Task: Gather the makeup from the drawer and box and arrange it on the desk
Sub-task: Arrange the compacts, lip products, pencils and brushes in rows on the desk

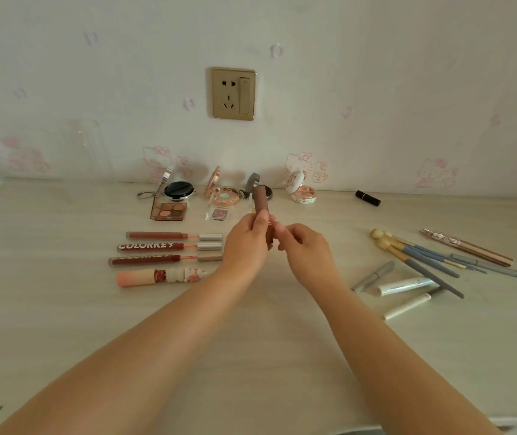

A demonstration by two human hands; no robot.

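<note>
My left hand (246,243) grips a brown lip-gloss tube (262,200) upright above the middle of the desk (251,340). My right hand (306,251) pinches the tube's lower end with its fingertips. Left of my hands lie three dark red lip glosses (157,246) in a row and a peach-coloured one (160,276) below them. Several open compacts stand along the wall: a black one (178,189), a rose-gold one (224,196) and a floral white one (302,191). An eyeshadow palette (169,211) and a small pink pan (218,214) lie in front of them.
Blue-handled brushes (414,252), pencils (467,246) and white tubes (404,287) lie scattered at the right. A black lipstick (367,198) rests near the wall. A gold wall socket (233,93) is above the desk. The desk's front edge (439,419) is near my elbows.
</note>
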